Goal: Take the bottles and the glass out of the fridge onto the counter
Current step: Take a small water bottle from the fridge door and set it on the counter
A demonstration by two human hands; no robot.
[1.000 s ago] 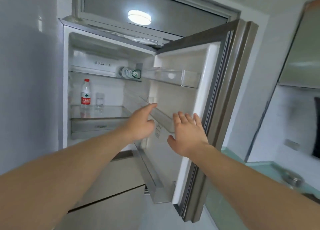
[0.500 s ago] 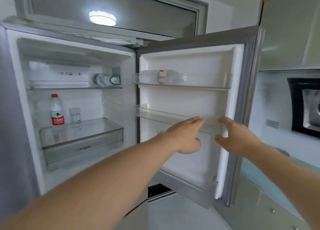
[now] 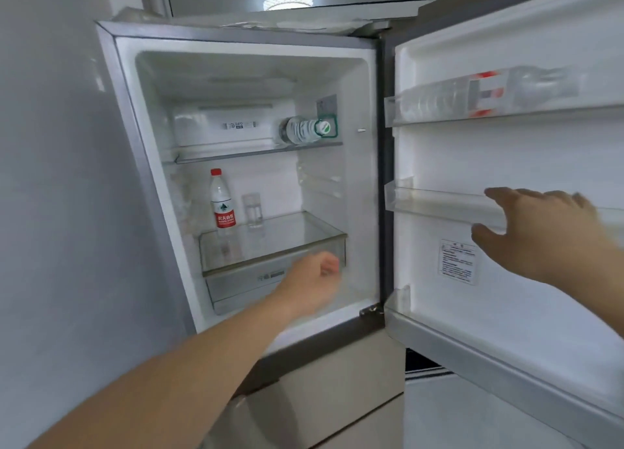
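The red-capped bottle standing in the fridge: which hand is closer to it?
The left hand. It is inside the fridge opening, below and right of the red-capped bottle, in front of the drawer. The right hand is far right, at the door shelf.

glass shelf (image 3: 297, 227), upright bottle (image 3: 222, 200), glass (image 3: 252, 209)

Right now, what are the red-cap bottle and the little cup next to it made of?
The red-capped bottle looks like thin clear plastic, with a red paper or film label. The cup seems to be clear glass: see-through, smooth, straight-sided, though clear plastic can't be ruled out.
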